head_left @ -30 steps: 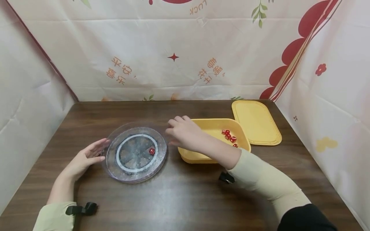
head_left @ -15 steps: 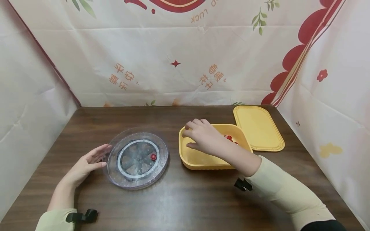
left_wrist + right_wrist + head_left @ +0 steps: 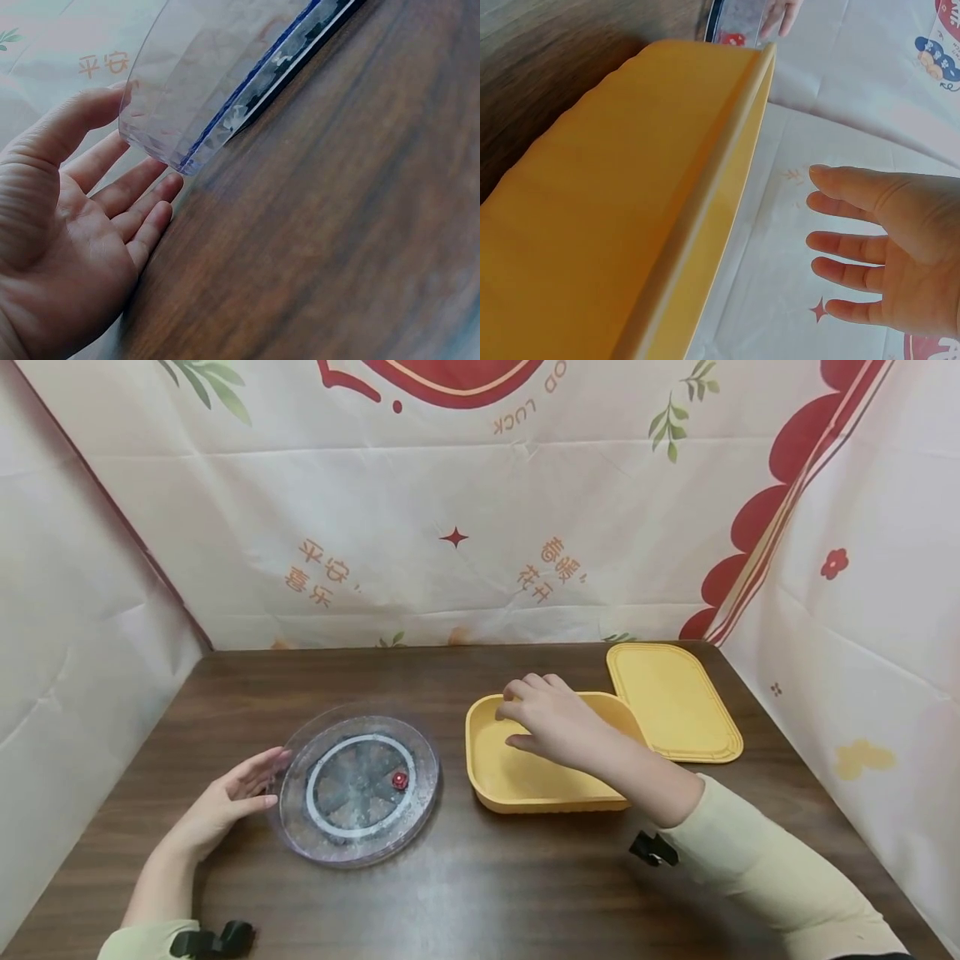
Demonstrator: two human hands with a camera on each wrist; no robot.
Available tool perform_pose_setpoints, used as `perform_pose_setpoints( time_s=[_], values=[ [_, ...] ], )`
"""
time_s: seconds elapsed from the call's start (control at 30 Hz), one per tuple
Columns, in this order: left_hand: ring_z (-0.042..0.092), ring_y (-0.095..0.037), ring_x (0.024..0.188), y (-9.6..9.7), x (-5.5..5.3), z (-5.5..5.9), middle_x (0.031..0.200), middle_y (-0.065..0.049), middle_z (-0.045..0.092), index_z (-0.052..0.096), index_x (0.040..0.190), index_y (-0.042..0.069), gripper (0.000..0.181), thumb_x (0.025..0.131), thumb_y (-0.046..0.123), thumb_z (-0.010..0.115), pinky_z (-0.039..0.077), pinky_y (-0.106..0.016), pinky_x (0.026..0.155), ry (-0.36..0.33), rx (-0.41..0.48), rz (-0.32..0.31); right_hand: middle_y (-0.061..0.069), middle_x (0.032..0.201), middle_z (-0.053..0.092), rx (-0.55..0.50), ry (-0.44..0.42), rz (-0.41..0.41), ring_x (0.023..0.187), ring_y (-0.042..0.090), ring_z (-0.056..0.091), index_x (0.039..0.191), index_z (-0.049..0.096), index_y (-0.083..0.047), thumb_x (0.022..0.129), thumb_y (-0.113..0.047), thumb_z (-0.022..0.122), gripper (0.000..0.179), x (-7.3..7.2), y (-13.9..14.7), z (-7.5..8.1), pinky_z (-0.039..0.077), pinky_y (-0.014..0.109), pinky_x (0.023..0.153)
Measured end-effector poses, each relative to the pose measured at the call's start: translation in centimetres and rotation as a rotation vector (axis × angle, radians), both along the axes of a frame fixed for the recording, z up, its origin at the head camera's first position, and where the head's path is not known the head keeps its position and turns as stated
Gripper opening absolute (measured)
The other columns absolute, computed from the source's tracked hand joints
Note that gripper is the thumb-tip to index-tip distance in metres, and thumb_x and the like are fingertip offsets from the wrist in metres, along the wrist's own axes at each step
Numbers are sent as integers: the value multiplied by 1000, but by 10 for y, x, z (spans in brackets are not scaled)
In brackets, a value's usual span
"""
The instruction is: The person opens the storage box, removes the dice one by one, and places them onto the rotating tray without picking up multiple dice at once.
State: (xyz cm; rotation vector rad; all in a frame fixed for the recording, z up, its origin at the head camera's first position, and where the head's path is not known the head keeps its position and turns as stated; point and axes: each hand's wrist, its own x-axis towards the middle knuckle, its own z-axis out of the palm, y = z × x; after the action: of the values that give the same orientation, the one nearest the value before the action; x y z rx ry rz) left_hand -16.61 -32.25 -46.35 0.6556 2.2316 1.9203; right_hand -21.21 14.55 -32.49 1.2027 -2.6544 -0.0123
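Note:
A clear round dish [image 3: 360, 856] with a dark base and a white ring stands on the left of the table. One red die [image 3: 400, 780] lies in it, towards the right side. My left hand [image 3: 228, 802] rests at the dish's left side; in the left wrist view its fingers are relaxed along the clear wall [image 3: 195, 82]. Over a yellow rectangular box [image 3: 498, 772] hovers my right hand [image 3: 558, 718], its fingers loosely extended and holding nothing. In the right wrist view this hand [image 3: 911, 255] is above the rim of the box. The red dice in the box are hidden behind the hand and forearm.
A flat yellow lid [image 3: 675, 702] lies at the back right, next to the box. The brown wooden table [image 3: 420, 902] ends at a printed white cloth [image 3: 450, 485] behind, with more cloth at both sides.
My right hand has moved right, from between the dish and the box to over the box, covering the dice. The left hand stays at the dish. The head view has tilted up slightly.

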Motion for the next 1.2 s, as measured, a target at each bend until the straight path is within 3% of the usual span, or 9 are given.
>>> perform_pose_setpoints(
  time_s=[0.4, 0.7, 0.93, 1.2],
  values=[
    [41, -1, 128, 2, 2, -4, 141, 4, 48, 27, 145, -9, 60, 90, -12, 53, 33, -13, 99, -7, 16, 14, 3, 105, 60, -32, -11, -60, 100, 25, 52, 98, 72, -15, 77, -24, 82, 25, -2, 26, -1, 40, 42, 84],
    [41, -1, 128, 2, 2, 0, 141, 4, 48, 28, 145, -8, 60, 91, -12, 53, 34, -13, 98, -6, 2, 22, 5, 102, 59, -51, -19, -79, 96, 27, 52, 99, 72, -12, 76, -22, 82, 27, -6, 42, -1, 41, 45, 80],
    [41, -1, 128, 2, 8, -4, 141, 3, 48, 27, 145, -8, 60, 91, -11, 53, 34, -13, 98, -17, -1, 26, 8, 101, 59, -45, -35, -98, 94, 29, 52, 98, 72, -10, 76, -21, 82, 27, -6, 54, -8, 41, 45, 78],
    [41, 0, 126, 1, -2, 3, 142, 4, 47, 29, 147, -3, 62, 91, -9, 55, 33, -11, 97, -17, -46, 33, 9, 100, 60, -48, -50, -152, 94, 30, 52, 98, 72, -8, 75, -20, 83, 28, -11, 67, -8, 42, 45, 76]
  ],
)
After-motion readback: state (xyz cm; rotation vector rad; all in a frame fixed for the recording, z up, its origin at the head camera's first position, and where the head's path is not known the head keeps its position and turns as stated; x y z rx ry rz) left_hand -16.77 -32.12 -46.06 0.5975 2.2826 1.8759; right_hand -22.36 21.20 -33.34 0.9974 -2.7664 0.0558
